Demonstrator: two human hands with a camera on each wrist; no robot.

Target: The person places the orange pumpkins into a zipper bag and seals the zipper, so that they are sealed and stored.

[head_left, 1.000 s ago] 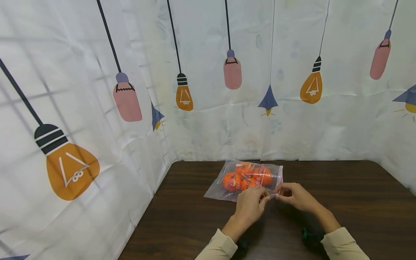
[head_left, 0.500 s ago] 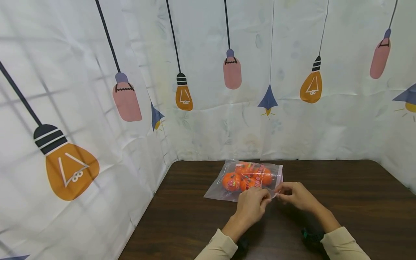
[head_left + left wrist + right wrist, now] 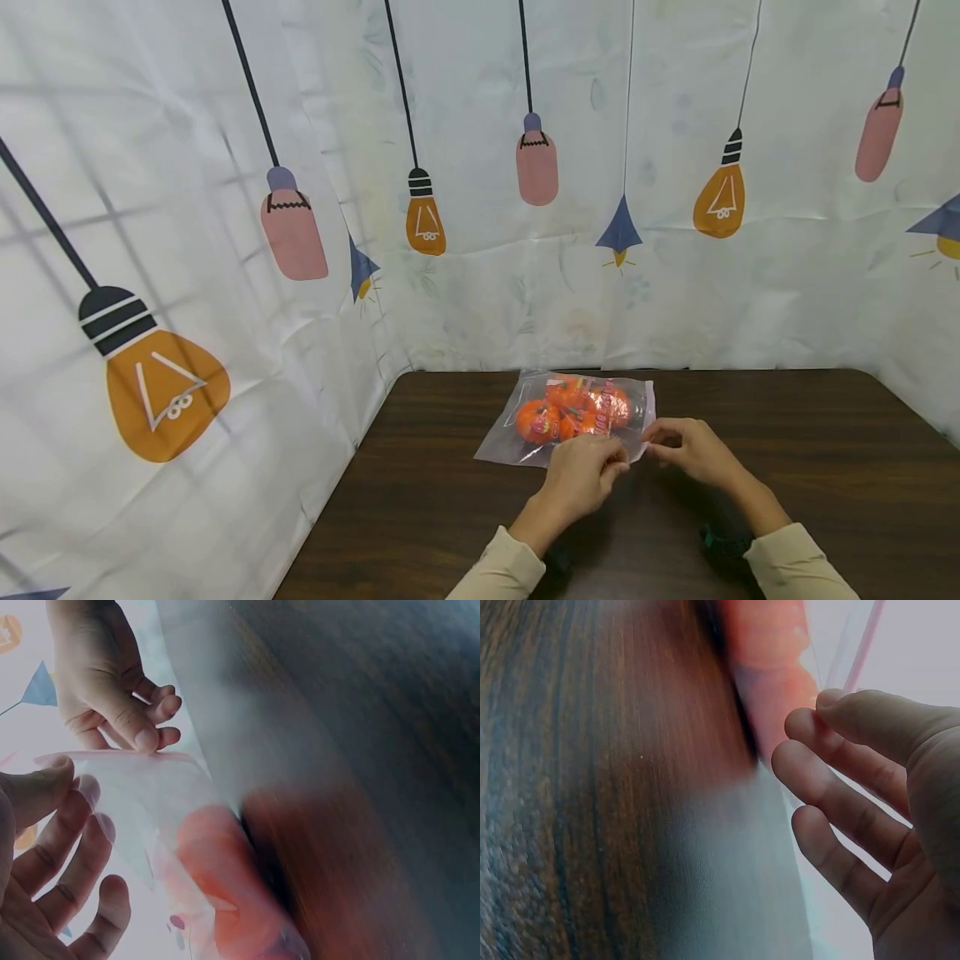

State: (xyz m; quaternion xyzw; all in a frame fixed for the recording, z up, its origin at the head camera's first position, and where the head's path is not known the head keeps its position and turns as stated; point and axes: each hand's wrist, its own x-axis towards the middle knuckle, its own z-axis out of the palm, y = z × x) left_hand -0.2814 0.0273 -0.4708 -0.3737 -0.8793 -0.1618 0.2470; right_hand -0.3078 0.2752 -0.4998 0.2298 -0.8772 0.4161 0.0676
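Note:
A clear plastic zip bag (image 3: pixel 502 442) with a pink closure edge and red print lies flat on the table. Inside are several round orange-red fruits (image 3: pixel 537 421). My left hand (image 3: pixel 581 475) is at the bag's near right corner; in the left wrist view, the thumb and index finger of that left hand (image 3: pixel 56 855) pinch the film, with the other fingers loosely bent. A little to the right, my right hand (image 3: pixel 693 450) pinches the pink edge between thumb and index finger. The right wrist view shows the right hand (image 3: pixel 885 802) with its remaining fingers spread.
The dark wooden table (image 3: pixel 810 467) extends around the bag. Behind it and on the left hangs a white cloth (image 3: pixel 480 308) printed with lamps. A dark band with green (image 3: pixel 723 542) is at the right wrist.
My right hand has slid slightly to the right along the pink edge, widening the gap between the hands. The bag has shifted a touch rightward. My left hand stays nearly in place.

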